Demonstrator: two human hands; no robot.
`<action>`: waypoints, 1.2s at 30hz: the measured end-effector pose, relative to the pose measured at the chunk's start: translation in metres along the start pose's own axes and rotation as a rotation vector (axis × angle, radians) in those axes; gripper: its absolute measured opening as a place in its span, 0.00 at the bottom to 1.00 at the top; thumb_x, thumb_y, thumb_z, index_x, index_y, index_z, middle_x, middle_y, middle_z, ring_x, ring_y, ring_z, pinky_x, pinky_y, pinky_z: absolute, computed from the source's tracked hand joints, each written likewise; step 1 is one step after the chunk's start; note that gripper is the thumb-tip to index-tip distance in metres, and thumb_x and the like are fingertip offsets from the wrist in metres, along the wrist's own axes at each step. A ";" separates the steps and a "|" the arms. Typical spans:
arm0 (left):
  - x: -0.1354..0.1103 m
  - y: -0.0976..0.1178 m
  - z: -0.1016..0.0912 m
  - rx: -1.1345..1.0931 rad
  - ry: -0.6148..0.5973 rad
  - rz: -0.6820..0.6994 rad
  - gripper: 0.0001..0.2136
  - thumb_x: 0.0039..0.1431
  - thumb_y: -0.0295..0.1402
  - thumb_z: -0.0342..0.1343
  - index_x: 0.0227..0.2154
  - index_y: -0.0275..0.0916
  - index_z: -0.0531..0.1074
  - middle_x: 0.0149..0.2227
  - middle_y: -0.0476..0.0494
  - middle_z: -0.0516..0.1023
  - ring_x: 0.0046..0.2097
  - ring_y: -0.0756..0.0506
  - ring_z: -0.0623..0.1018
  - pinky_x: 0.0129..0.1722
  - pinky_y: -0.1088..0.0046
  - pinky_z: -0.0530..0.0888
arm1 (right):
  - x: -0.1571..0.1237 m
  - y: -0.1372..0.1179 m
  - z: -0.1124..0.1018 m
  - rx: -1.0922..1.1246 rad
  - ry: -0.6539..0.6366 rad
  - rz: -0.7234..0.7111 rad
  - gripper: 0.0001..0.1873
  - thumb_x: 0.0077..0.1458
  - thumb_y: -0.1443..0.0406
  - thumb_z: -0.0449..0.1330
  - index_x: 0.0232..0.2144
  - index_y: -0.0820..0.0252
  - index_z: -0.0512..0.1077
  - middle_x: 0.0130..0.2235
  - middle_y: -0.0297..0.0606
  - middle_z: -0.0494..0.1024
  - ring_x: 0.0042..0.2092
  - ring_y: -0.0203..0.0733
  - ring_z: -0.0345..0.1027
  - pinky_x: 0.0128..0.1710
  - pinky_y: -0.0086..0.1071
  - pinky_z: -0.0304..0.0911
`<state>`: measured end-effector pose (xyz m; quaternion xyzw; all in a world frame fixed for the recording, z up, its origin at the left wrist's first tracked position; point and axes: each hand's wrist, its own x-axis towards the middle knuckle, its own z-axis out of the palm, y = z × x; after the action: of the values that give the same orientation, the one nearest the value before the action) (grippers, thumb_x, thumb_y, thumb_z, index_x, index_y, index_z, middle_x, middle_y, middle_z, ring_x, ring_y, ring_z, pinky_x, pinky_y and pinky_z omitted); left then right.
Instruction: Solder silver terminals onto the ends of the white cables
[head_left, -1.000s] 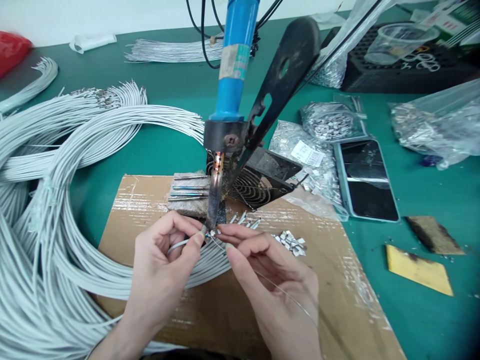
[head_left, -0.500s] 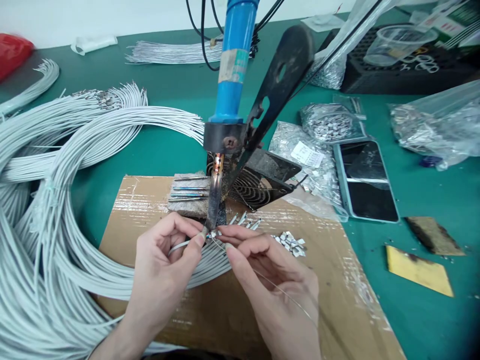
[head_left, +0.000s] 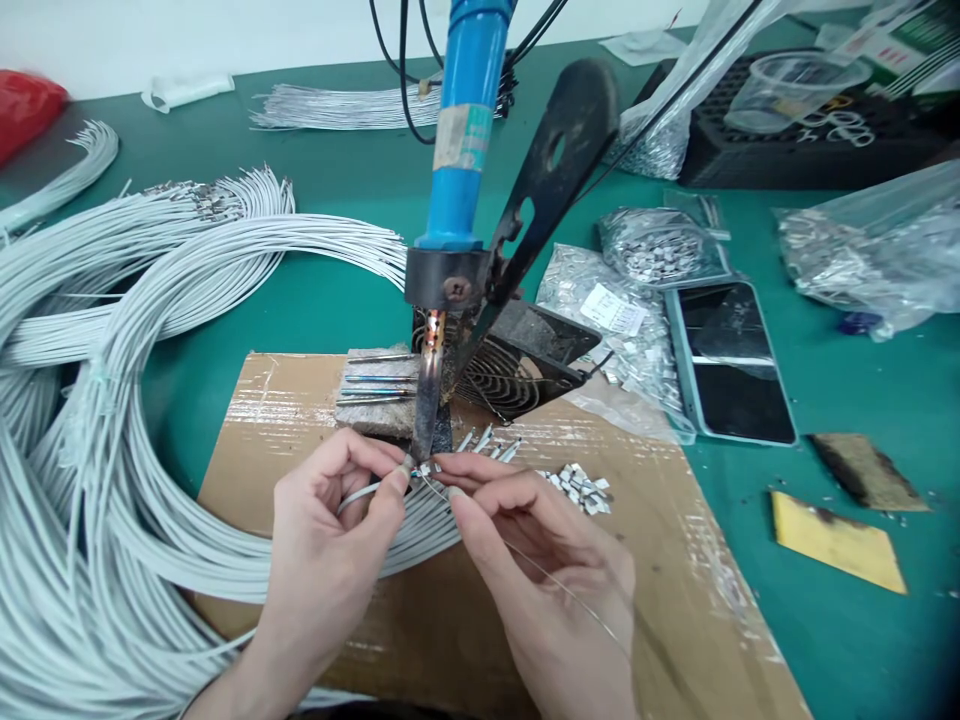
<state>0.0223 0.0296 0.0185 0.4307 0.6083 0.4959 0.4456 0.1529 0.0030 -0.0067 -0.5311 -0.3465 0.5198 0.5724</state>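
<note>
In the middle, my left hand (head_left: 337, 535) pinches a white cable (head_left: 358, 494) close to its end. My right hand (head_left: 547, 560) is closed on a thin strand of solder wire (head_left: 559, 582), which trails down across the palm. Both sets of fingertips meet at a small metal piece (head_left: 425, 469) at the cable's end, partly hidden by the fingers. Right above it is the tip of a soldering iron (head_left: 427, 405) with a blue handle (head_left: 459, 190), held pointing down by a black bracket (head_left: 551, 150). Several white cables (head_left: 427, 535) lie beneath my hands.
Coils of white cable (head_left: 172, 520) fill the left side. A cardboard sheet (head_left: 645, 580) covers the front. A small fan (head_left: 510, 370) stands behind the iron. Small metal pieces (head_left: 581, 488) lie in a pile on the right, near a phone (head_left: 739, 365) and a yellow sponge (head_left: 836, 540).
Both hands keep nearly the same pose at the iron's tip, with only very slight shifts. The soldering iron and bracket appear slightly further left and lower in view.
</note>
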 end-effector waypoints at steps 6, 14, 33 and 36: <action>-0.001 -0.001 0.000 0.002 0.012 0.012 0.07 0.52 0.23 0.65 0.23 0.40 0.77 0.29 0.51 0.82 0.31 0.52 0.81 0.30 0.85 0.76 | 0.004 0.007 -0.008 -0.065 -0.097 -0.128 0.09 0.63 0.67 0.67 0.29 0.53 0.77 0.45 0.33 0.87 0.47 0.36 0.83 0.45 0.22 0.76; -0.002 -0.001 0.001 0.019 0.012 0.026 0.07 0.53 0.24 0.64 0.23 0.40 0.77 0.29 0.51 0.82 0.30 0.53 0.80 0.29 0.85 0.75 | 0.005 0.008 -0.008 -0.068 -0.086 -0.142 0.09 0.63 0.68 0.67 0.29 0.53 0.77 0.45 0.32 0.87 0.47 0.35 0.83 0.46 0.20 0.76; -0.004 -0.001 0.001 0.095 0.016 0.061 0.06 0.53 0.25 0.63 0.23 0.40 0.76 0.29 0.49 0.83 0.29 0.51 0.78 0.22 0.83 0.69 | 0.006 0.004 0.000 -0.091 -0.018 -0.225 0.11 0.59 0.72 0.67 0.27 0.54 0.77 0.40 0.29 0.88 0.41 0.32 0.83 0.43 0.16 0.75; -0.003 -0.001 0.001 0.096 0.007 0.059 0.06 0.53 0.25 0.63 0.23 0.40 0.76 0.29 0.49 0.82 0.26 0.53 0.76 0.21 0.82 0.68 | 0.006 0.004 0.001 -0.104 -0.010 -0.235 0.11 0.59 0.72 0.67 0.27 0.54 0.76 0.39 0.30 0.87 0.41 0.33 0.83 0.43 0.17 0.76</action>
<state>0.0240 0.0266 0.0173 0.4676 0.6199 0.4808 0.4074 0.1522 0.0084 -0.0115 -0.5132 -0.4359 0.4331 0.5992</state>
